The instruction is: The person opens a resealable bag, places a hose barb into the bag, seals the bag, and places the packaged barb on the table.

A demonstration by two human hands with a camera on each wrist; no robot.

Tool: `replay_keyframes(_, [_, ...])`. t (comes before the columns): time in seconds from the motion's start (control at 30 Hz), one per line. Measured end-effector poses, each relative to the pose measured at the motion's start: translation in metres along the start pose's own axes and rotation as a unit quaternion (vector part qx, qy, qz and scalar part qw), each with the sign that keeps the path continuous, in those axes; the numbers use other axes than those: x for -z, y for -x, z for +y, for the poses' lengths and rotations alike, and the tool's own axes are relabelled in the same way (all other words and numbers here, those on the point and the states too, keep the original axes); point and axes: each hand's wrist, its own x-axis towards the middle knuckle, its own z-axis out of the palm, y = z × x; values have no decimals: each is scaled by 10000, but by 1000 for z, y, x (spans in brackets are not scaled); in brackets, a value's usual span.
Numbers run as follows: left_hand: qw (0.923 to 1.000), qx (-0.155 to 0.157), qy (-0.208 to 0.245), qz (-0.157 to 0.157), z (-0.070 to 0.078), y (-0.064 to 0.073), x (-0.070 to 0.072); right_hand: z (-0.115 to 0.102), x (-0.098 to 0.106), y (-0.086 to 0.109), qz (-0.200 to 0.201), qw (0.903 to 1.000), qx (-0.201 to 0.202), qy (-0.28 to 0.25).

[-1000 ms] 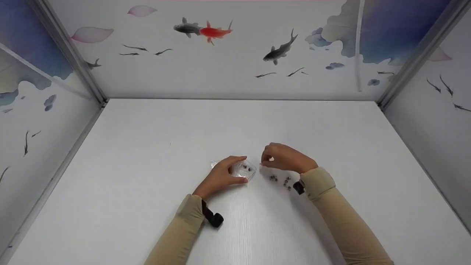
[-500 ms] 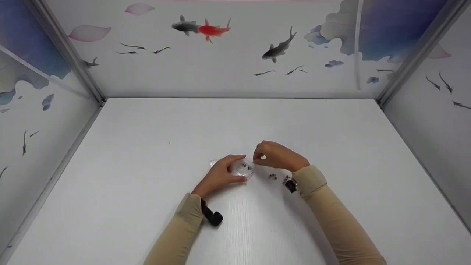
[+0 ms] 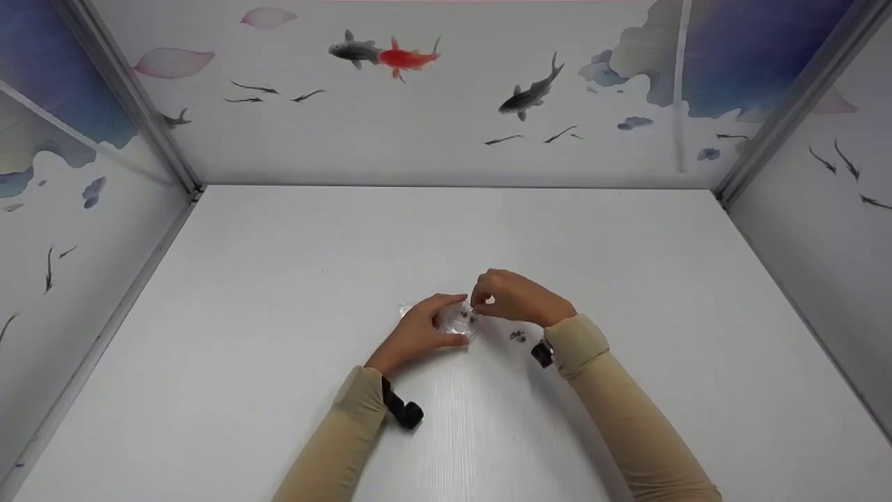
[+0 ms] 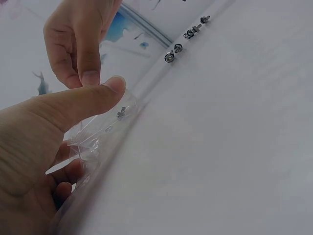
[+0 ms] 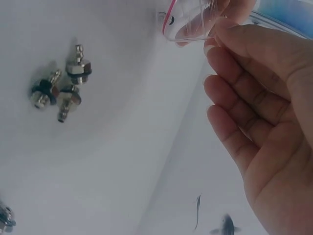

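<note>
My left hand [image 3: 420,328] holds a clear plastic zip bag [image 3: 454,325], its thumb on one side and the fingers curled behind. A couple of small metal fittings [image 4: 121,112] show through the plastic. At the bag's edge, my right hand [image 3: 523,298] has thumb and forefinger together, pinching the plastic; whether a small piece is also between the tips is hidden. Its other fingers are loosely bent. In the right wrist view, the bag [image 5: 188,22] shows a pink line along one edge. Several barbed hose fittings [image 5: 78,66] with black rings lie on the table, below the right hand.
A white table [image 3: 334,244] spreads around the hands. Printed panels with fish [image 3: 408,59] stand behind and at both sides. Another fitting [image 5: 6,218] is partly cut off in the right wrist view. Black wrist cameras [image 3: 408,415] sit at both cuffs.
My right hand has moved left, from just beside the bag to its edge. Its sleeve now covers some of the fittings on the table. The left hand has stayed in place.
</note>
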Motion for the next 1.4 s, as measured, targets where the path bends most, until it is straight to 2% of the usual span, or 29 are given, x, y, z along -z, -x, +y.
replay_keyframes(0.27, [9999, -73, -54, 55, -1, -1, 0, 1, -2, -1, 112, 9997, 188, 64])
replay_keyframes(0.47, [10000, -22, 13, 31, 0, 0, -1, 1, -2, -1, 37, 9999, 143, 41])
replay_keyframes(0.67, [9999, -121, 38, 36, 0, -1, -1, 1, 2, 3, -54, 9999, 128, 30])
replay_keyframes(0.9, [9999, 108, -66, -11, -1, 0, -2, 8, 4, 12, -286, 9993, -218, 72])
replay_keyframes(1.13, [10000, -7, -80, 45, -2, 0, -1, 16, 5, 22, -403, 9982, -441, -96])
replay_keyframes(1.4, [9999, 30, -154, 58, -1, 1, -1, 21, 7, 32, -669, 9942, -792, -280])
